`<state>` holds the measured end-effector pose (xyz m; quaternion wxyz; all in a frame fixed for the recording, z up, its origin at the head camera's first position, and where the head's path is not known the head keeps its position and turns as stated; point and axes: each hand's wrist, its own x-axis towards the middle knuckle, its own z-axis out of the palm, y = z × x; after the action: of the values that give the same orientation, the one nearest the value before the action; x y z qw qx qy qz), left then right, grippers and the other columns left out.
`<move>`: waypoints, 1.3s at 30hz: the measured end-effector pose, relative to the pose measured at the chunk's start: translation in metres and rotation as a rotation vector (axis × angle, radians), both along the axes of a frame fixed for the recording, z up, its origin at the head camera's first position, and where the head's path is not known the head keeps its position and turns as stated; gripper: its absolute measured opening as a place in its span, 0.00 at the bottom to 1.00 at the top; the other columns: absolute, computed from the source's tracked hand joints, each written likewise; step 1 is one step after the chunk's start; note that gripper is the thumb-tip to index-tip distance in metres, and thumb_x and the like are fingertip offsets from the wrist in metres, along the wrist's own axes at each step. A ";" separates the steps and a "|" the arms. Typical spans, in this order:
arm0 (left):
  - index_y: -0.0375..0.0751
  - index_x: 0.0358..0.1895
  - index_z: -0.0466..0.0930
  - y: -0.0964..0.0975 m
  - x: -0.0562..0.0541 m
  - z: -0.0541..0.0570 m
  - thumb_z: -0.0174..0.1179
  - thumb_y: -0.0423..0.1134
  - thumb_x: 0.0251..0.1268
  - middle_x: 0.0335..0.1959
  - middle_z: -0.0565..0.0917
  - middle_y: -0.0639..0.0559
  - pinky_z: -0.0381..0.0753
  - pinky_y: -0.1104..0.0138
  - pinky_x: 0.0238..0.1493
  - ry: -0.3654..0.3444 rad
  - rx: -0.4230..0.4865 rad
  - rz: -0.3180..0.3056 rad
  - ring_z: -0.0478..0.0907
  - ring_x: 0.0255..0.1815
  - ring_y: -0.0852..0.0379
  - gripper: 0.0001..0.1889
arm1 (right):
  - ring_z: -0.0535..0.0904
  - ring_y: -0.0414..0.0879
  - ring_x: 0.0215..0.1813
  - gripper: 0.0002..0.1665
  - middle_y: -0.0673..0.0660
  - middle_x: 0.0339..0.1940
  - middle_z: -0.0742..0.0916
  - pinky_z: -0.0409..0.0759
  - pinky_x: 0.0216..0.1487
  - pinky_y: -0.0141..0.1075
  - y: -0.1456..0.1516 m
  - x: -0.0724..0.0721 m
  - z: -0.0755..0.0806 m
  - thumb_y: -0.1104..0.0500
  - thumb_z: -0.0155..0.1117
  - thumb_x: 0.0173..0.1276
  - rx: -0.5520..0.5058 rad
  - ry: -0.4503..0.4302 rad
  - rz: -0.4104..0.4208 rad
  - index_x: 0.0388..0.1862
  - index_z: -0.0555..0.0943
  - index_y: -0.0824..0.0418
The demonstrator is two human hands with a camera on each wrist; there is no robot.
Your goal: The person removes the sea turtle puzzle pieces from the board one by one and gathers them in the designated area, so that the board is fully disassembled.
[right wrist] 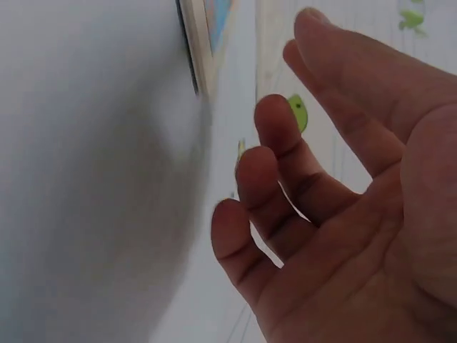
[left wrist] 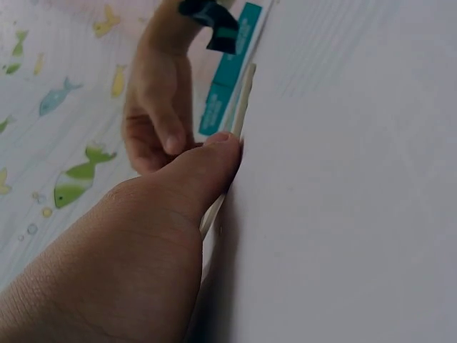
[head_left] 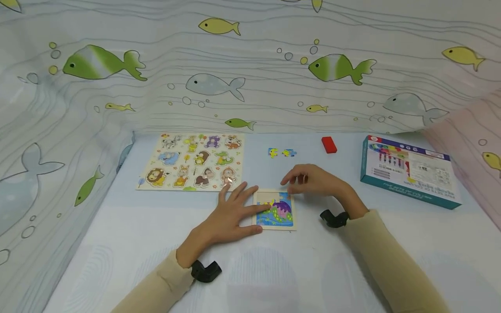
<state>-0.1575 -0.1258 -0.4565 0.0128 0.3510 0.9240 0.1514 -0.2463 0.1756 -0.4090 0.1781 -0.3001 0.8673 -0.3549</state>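
A small square wooden tray puzzle [head_left: 279, 227] with a purple and green creature on blue lies flat on the table. Bare wood shows at its upper left. My left hand [head_left: 231, 217] is spread at its left side, index finger over the picture and thumb at the lower edge. In the left wrist view the left thumb [left wrist: 214, 153] rests along the tray's thin edge [left wrist: 246, 93]. Just beyond the tray's upper right corner hovers my right hand [head_left: 313, 180]. Its fingers [right wrist: 260, 175] bend loosely in the right wrist view, with nothing between them and the thumb.
Two loose puzzle pieces, one [head_left: 272, 152] left of the other [head_left: 289, 152], lie behind the tray. A red block [head_left: 329, 145] sits farther right. A large animal puzzle board [head_left: 250, 188] is at back left; a boxed set [head_left: 411, 171] stands at right.
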 end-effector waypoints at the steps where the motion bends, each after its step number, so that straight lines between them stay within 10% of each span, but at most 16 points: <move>1: 0.76 0.74 0.67 0.000 0.000 0.000 0.51 0.72 0.68 0.83 0.57 0.49 0.34 0.33 0.76 0.000 0.005 -0.002 0.45 0.85 0.39 0.31 | 0.77 0.47 0.46 0.16 0.50 0.44 0.86 0.78 0.48 0.37 -0.001 0.005 -0.002 0.57 0.74 0.65 0.006 -0.007 0.014 0.52 0.88 0.51; 11: 0.75 0.73 0.68 -0.001 0.001 0.001 0.52 0.70 0.69 0.83 0.57 0.48 0.34 0.33 0.75 -0.011 0.021 -0.002 0.45 0.85 0.38 0.30 | 0.71 0.47 0.52 0.19 0.51 0.47 0.82 0.72 0.52 0.40 -0.010 0.029 -0.011 0.63 0.73 0.63 0.078 0.025 0.056 0.52 0.89 0.46; 39: 0.73 0.72 0.70 -0.001 0.000 0.001 0.54 0.69 0.67 0.82 0.59 0.47 0.35 0.32 0.75 0.009 0.037 -0.005 0.47 0.85 0.37 0.30 | 0.69 0.48 0.55 0.17 0.51 0.47 0.80 0.72 0.54 0.41 -0.021 0.034 -0.008 0.66 0.69 0.64 0.146 0.086 0.072 0.48 0.83 0.48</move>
<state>-0.1579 -0.1265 -0.4554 0.0027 0.3542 0.9201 0.1672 -0.2123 0.1546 -0.4166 0.1746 -0.3321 0.8865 -0.2708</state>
